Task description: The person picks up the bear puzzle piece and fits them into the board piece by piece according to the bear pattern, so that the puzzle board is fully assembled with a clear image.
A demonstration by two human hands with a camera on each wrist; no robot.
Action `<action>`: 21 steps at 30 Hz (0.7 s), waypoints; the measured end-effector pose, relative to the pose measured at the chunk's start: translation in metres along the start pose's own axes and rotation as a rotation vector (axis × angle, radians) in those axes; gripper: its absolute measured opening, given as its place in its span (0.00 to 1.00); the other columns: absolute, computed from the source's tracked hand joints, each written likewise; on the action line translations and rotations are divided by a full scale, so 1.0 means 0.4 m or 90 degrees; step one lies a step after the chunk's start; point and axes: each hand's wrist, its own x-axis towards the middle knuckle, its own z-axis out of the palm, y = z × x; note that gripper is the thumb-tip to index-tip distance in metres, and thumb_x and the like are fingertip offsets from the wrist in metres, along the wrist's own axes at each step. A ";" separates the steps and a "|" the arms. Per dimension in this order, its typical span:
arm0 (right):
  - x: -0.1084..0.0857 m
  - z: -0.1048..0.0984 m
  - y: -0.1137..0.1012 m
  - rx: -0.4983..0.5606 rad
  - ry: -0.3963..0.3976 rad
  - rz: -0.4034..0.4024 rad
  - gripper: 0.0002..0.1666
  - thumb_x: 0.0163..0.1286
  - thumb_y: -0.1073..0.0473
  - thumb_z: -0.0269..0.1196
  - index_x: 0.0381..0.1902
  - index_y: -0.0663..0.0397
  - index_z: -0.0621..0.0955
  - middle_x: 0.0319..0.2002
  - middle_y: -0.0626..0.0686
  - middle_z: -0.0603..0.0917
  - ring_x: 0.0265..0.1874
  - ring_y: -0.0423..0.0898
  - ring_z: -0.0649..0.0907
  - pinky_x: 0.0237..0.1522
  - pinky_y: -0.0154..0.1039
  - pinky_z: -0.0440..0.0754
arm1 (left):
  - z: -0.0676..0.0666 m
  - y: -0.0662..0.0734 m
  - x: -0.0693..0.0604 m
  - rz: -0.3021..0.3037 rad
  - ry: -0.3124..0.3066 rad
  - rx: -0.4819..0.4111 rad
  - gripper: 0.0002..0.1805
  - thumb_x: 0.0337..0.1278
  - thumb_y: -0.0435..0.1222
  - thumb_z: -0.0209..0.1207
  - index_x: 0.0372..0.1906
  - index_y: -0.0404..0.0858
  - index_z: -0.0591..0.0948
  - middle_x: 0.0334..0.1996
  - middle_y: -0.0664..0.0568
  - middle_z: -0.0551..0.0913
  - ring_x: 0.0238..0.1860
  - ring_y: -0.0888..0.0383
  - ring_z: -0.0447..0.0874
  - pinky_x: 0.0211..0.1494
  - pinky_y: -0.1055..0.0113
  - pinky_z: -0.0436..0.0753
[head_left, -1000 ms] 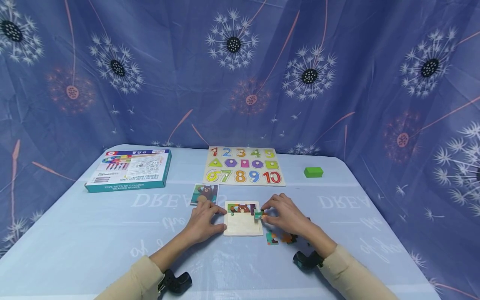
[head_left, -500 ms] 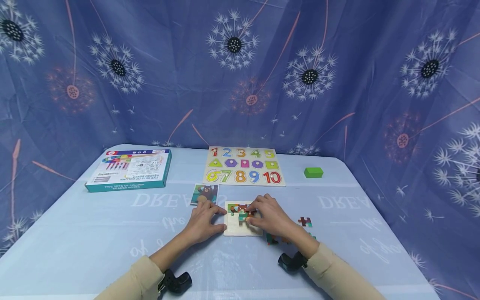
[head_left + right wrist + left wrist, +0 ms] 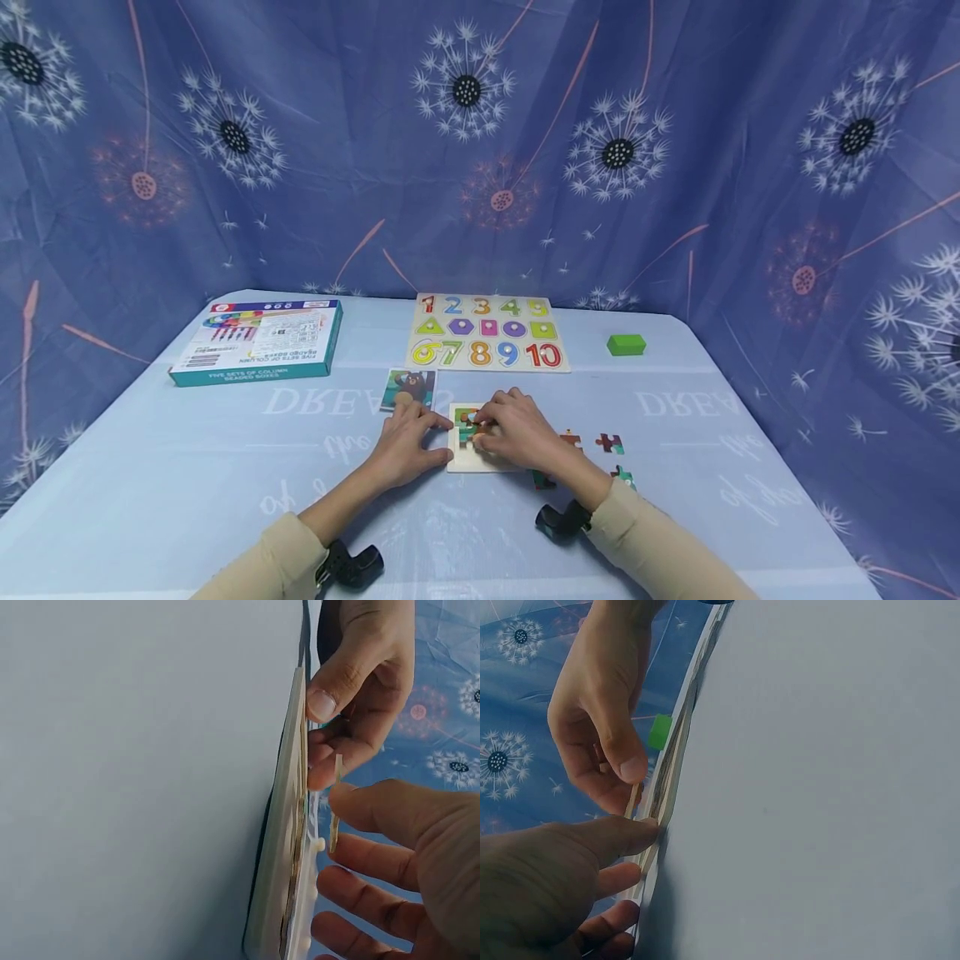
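Note:
A light wooden jigsaw tray [image 3: 487, 466] lies in front of me, with bear-picture pieces along its far side, partly hidden. My right hand [image 3: 521, 429] is over the tray. In the right wrist view its thumb and index finger pinch a thin puzzle piece [image 3: 335, 806] held on edge, just off the tray. My left hand [image 3: 408, 440] rests against the tray's left edge, thumb and index fingertip touching it apart from each other. Beyond its fingers lies a bear picture card [image 3: 412, 386]. Right of the tray are several loose pieces, among them a brown puzzle piece [image 3: 610, 442].
A number and shape board [image 3: 489, 332] lies at the back middle. On the back left is a flat boxed set [image 3: 258, 342], and a green block [image 3: 626, 345] is at the back right. A patterned blue curtain [image 3: 337, 167] hangs behind the table.
My right hand has moved left from the tray's right edge to over its left half, carrying the pinched puzzle piece. Loose pieces on the right came into view. My left hand has stayed put.

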 end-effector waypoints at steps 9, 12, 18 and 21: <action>0.016 0.015 -0.004 -0.013 -0.019 0.001 0.19 0.55 0.47 0.68 0.44 0.46 0.84 0.39 0.44 0.80 0.37 0.42 0.70 0.45 0.40 0.67 | 0.000 -0.002 0.000 0.002 -0.003 -0.001 0.19 0.40 0.43 0.70 0.43 0.46 0.83 0.38 0.54 0.73 0.43 0.58 0.62 0.47 0.58 0.62; 0.019 0.019 -0.001 -0.009 -0.021 0.000 0.19 0.55 0.47 0.68 0.44 0.46 0.84 0.38 0.44 0.80 0.37 0.41 0.70 0.44 0.40 0.66 | -0.001 -0.001 0.002 -0.005 -0.004 -0.001 0.19 0.39 0.43 0.70 0.42 0.46 0.83 0.38 0.54 0.73 0.43 0.58 0.63 0.47 0.58 0.62; 0.022 0.026 0.003 -0.010 -0.020 -0.011 0.18 0.55 0.46 0.68 0.44 0.44 0.85 0.39 0.45 0.81 0.37 0.41 0.70 0.43 0.39 0.66 | 0.001 0.001 0.003 -0.012 -0.007 -0.001 0.20 0.39 0.43 0.70 0.43 0.46 0.83 0.39 0.54 0.73 0.43 0.58 0.61 0.48 0.58 0.62; 0.023 0.027 0.003 -0.011 -0.019 -0.012 0.18 0.56 0.46 0.68 0.43 0.44 0.85 0.39 0.45 0.81 0.36 0.41 0.69 0.43 0.39 0.66 | 0.001 0.002 0.004 -0.014 -0.009 -0.001 0.20 0.39 0.43 0.70 0.43 0.46 0.83 0.39 0.54 0.74 0.44 0.58 0.62 0.48 0.57 0.62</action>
